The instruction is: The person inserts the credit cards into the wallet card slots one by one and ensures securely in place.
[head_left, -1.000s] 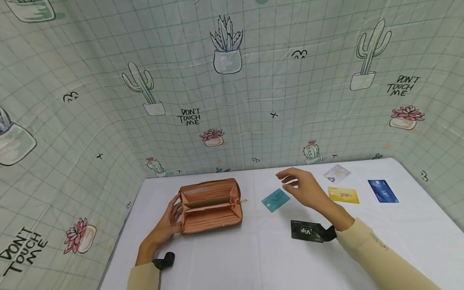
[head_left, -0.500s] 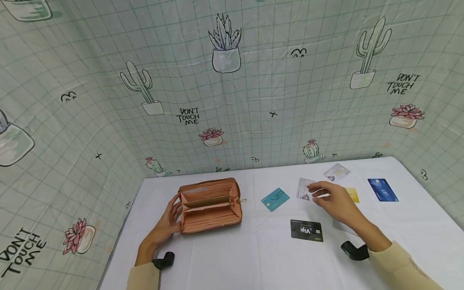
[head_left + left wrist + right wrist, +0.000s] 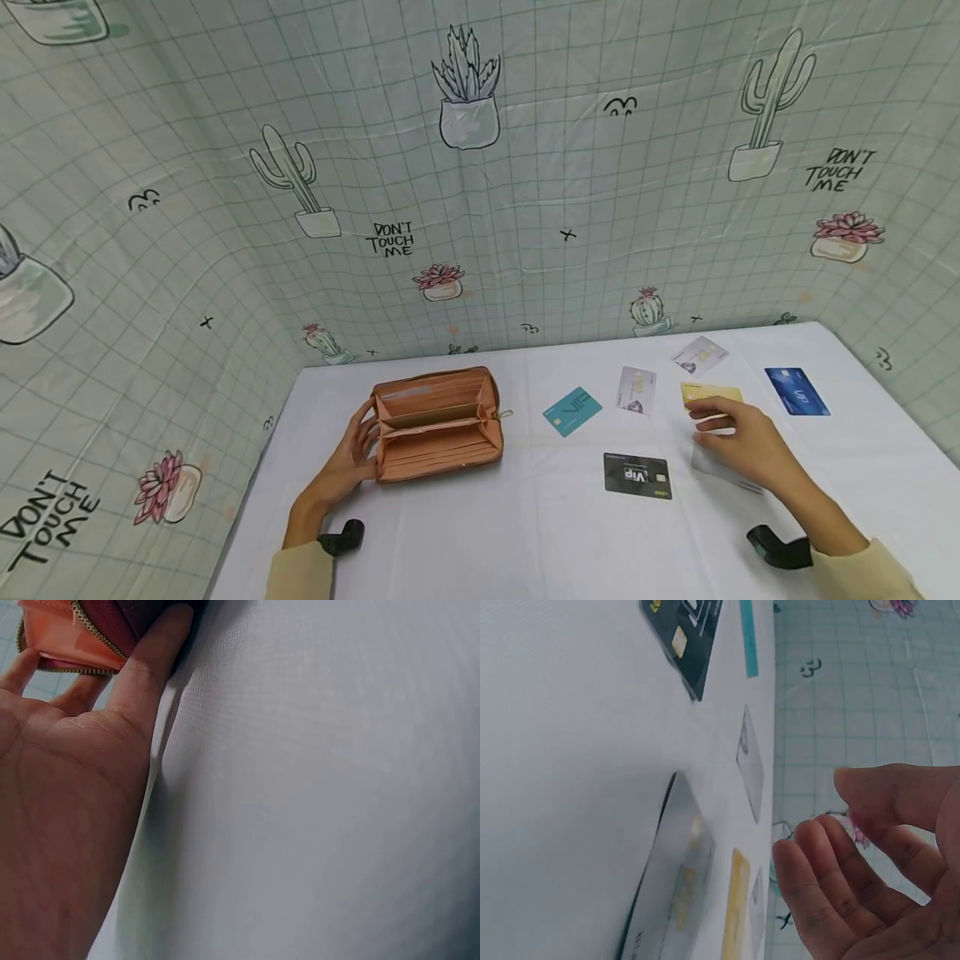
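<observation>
An orange-brown zip wallet (image 3: 438,457) lies unzipped at the left of the table, its pockets facing up. My left hand (image 3: 350,454) grips its left edge, the thumb low on its side and the fingers spread along the edge; the left wrist view shows the brass zip (image 3: 97,630) beside the thumb. Loosely bent and holding nothing, my right hand (image 3: 738,437) hovers at the right. In the head view it overlaps a yellow card (image 3: 705,392) and a silver card (image 3: 723,472). The right wrist view shows the silver card (image 3: 671,892) below and apart from the fingers.
Between wallet and right hand lie a teal VIP card (image 3: 572,412), a pale grey card (image 3: 636,390) and a black VIP card (image 3: 637,476). Farther back are another grey card (image 3: 701,356) and a blue card (image 3: 797,391). A cactus-print cloth (image 3: 510,192) hangs behind the white table.
My right hand has moved rightward and toward me, from beside the teal card past the pale grey card to the silver card. The left hand and wallet stay put.
</observation>
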The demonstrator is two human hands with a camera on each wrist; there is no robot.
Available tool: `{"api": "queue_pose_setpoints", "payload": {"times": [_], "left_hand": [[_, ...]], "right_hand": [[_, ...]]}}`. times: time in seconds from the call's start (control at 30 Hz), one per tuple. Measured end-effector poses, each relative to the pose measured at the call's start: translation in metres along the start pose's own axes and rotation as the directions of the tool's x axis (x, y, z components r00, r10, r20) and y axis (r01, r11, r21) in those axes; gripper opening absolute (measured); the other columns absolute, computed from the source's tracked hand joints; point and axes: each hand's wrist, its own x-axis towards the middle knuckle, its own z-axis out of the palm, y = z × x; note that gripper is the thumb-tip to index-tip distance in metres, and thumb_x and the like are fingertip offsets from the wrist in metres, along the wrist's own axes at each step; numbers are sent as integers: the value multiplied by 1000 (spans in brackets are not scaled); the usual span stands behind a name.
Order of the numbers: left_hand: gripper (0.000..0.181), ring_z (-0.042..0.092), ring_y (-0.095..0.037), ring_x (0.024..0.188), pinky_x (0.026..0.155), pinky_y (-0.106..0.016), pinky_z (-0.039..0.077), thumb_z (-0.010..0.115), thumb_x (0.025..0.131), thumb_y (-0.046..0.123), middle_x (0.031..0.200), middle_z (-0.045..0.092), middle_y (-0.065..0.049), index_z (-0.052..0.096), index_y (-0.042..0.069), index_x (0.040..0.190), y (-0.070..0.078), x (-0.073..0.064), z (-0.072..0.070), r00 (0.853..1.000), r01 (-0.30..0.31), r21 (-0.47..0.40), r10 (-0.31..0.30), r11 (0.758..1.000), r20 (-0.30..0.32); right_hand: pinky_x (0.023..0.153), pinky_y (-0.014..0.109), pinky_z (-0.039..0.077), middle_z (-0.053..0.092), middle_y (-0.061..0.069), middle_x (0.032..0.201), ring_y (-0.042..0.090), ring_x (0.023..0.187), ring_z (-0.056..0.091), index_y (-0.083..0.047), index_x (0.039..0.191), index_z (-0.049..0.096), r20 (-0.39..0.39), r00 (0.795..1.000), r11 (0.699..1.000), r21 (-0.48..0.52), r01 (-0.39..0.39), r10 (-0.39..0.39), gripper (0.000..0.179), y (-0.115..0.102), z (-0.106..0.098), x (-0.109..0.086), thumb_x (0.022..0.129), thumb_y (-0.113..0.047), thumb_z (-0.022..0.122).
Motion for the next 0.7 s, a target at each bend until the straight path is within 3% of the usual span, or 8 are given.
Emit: {"api": "queue_pose_setpoints", "payload": {"times": [0.17, 0.33, 0.4, 0.47, 0.6, 0.7], "left_hand": [[115, -1, -46, 160, 101, -17, 42, 64, 83, -10, 175, 2, -24, -5, 18, 171, 0, 0, 0, 1000, -2, -8, 2, 1000, 3], [115, 2, -45, 161, 111, -30, 41, 65, 83, -8, 175, 5, -23, -4, 19, 171, 0, 0, 0, 1000, 6, 12, -5, 1000, -1], [115, 2, -45, 161, 114, -37, 39, 66, 83, -7, 175, 5, -22, -3, 20, 171, 0, 0, -1, 1000, 10, 25, -9, 1000, -4], [115, 3, -45, 161, 115, -37, 39, 66, 84, -7, 175, 5, -22, -3, 20, 171, 0, 0, -1, 1000, 11, 27, -11, 1000, -4], [114, 2, -45, 160, 108, -25, 42, 65, 84, -7, 175, 4, -22, -4, 19, 171, 0, 0, -1, 1000, 7, 15, -7, 1000, 2], [115, 1, -46, 160, 104, -21, 42, 65, 83, -8, 175, 4, -23, -5, 18, 171, 0, 0, -1, 1000, 6, 10, -6, 1000, 4]], "right_hand": [[76, 37, 60, 69, 34, 120, 42, 97, 73, 15, 127, 64, 17, 999, 999, -15, -44, 44, 43, 12, -5, -7, 87, 4, 77], [71, 23, 52, 69, 34, 121, 42, 97, 73, 16, 126, 64, 32, 997, 997, -23, -68, 69, 45, 24, -10, -14, 86, 1, 79], [72, 25, 53, 68, 34, 122, 43, 99, 73, 15, 126, 63, 41, 996, 996, -27, -83, 84, 46, 27, -11, -16, 86, 0, 79], [76, 34, 57, 67, 35, 122, 45, 101, 72, 16, 128, 62, 57, 993, 994, -28, -104, 106, 49, 31, -12, -18, 85, 0, 79], [85, 56, 57, 65, 36, 121, 47, 103, 69, 17, 130, 59, 87, 984, 988, -33, -152, 155, 52, 36, -13, -22, 85, 0, 79], [87, 62, 54, 65, 37, 120, 49, 103, 68, 16, 130, 59, 97, 978, 983, -47, -180, 184, 54, 39, -13, -24, 84, -1, 81]]}}
